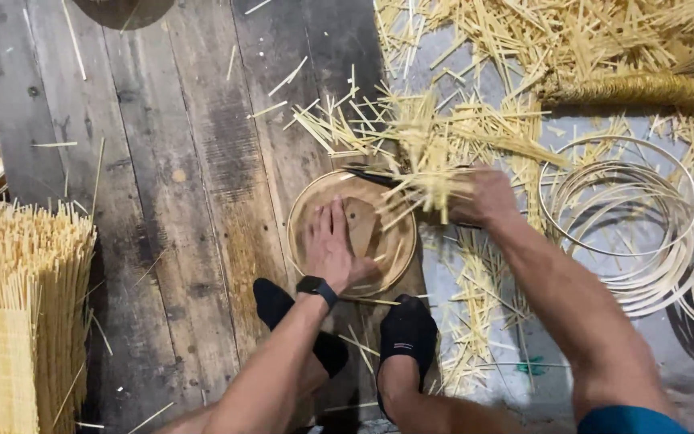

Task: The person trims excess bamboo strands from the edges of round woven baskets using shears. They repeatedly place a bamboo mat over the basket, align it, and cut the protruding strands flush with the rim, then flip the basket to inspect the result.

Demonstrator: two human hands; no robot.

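Two arms outstretched, left hand [332,245] flat on basket [315,201]

Both arms reach forward and down, with 2 feet in black socks between them.
The left hand [332,245] lies flat, palm down, fingers stretched forward and close together, a black watch [316,287] on its wrist. The right hand [487,197] is closed in a fist, blurred, forearm angled in from the right.

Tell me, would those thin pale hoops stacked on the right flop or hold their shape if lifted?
The hoops look like thin bent strips, so probably light and springy, sagging a little. Loosely stacked, they would likely slide apart. Round, one could roll if stood on edge.
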